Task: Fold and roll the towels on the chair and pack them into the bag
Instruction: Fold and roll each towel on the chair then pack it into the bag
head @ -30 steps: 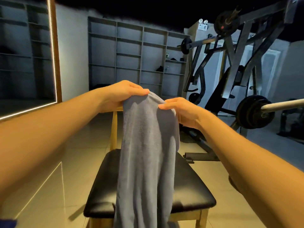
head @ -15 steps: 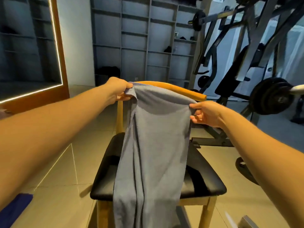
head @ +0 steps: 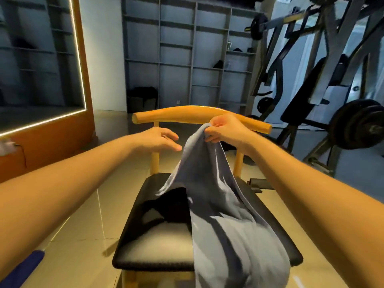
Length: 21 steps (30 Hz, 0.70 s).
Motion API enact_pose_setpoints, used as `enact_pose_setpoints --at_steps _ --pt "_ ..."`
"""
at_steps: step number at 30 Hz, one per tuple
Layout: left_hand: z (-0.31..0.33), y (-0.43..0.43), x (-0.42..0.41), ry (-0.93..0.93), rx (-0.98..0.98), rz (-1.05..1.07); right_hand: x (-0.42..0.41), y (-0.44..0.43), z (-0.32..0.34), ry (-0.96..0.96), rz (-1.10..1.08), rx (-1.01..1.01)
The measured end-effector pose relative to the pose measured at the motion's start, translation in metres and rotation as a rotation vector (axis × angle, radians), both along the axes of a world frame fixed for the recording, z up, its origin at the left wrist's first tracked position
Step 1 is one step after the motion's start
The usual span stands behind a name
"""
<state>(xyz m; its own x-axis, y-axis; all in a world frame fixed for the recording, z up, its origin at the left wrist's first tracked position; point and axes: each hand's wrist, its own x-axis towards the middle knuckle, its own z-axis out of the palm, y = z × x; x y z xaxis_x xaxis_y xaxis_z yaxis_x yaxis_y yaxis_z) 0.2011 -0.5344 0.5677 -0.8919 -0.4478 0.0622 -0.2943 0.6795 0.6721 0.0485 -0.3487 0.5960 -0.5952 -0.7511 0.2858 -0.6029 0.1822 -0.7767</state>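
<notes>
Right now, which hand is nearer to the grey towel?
Right. The right hand pinches the grey towel at its raised top end. The left hand hovers open just to the left of that end, holding nothing.

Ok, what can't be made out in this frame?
Head view only:
- Bag: not in frame.
- Grey towel: lower end cut off by the bottom edge, folds motion-blurred.
- Blue object: cropped at the lower-left corner, unidentifiable.
- Dark shelf items: too small and dim.
</notes>
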Motion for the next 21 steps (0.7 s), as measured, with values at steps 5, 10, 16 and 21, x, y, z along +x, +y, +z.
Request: enact_pose_setpoints --at_steps 5,10,16,21 --pt "-0.006 0.045 -0.007 0.200 0.031 -0.140 0.014 -0.009 -0.034 0.084 0.103 0.089" --pt "-0.016 0.042 -0.008 0.190 0.034 -0.088 0.008 0.001 -0.050 -0.015 0.156 0.151" --pt "-0.025 0.037 -0.005 0.288 0.320 0.029 0.009 0.023 -0.102 0.028 0.211 0.501" --pt "-0.071 0.038 -0.007 0.238 0.473 0.226 -0.016 0.079 -0.155 0.147 0.002 0.827"
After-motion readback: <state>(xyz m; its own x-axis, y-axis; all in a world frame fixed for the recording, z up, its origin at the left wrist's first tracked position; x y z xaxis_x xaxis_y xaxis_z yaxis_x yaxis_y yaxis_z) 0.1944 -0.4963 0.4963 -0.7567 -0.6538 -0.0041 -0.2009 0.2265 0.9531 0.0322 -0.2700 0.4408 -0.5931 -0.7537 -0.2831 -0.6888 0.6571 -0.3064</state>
